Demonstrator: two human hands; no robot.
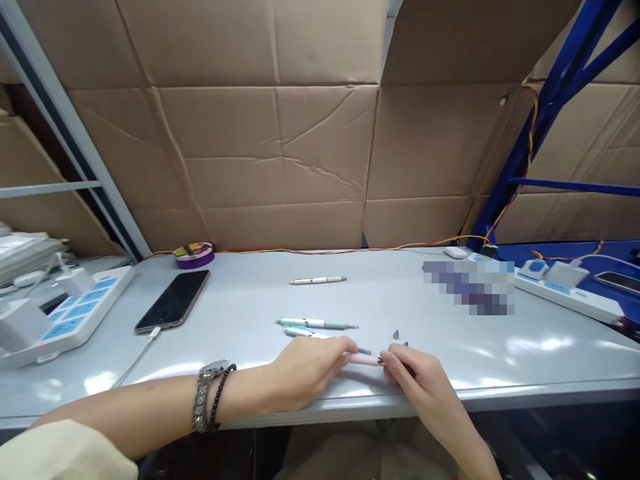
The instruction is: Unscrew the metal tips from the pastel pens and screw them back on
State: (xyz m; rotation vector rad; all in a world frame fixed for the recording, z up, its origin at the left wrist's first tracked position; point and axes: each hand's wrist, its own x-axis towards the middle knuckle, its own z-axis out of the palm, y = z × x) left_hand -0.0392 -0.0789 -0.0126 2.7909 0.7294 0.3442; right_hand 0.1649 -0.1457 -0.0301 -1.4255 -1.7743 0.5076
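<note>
Close to the table's front edge, my left hand (310, 373) is closed around a pink pen (364, 359), its barrel sticking out to the right. My right hand (417, 380) pinches the small metal tip (381, 361) at the pen's right end. Whether the tip is joined to the barrel is hard to make out. Two small grey cone-shaped tips, one of them a pen tip (396, 335), lie beyond my right hand. A light-blue pen (305, 331) is partly covered by my left hand. Behind it lie a green-and-white pen (317, 323) and a beige-and-white pen (319, 281).
A phone (173, 301) on a charging cable and a purple tape roll (194, 256) lie at the left. Power strips stand on both sides, one a white strip (83, 310). Cardboard (265, 133) walls the back. A blurred patch (470, 287) covers something at right.
</note>
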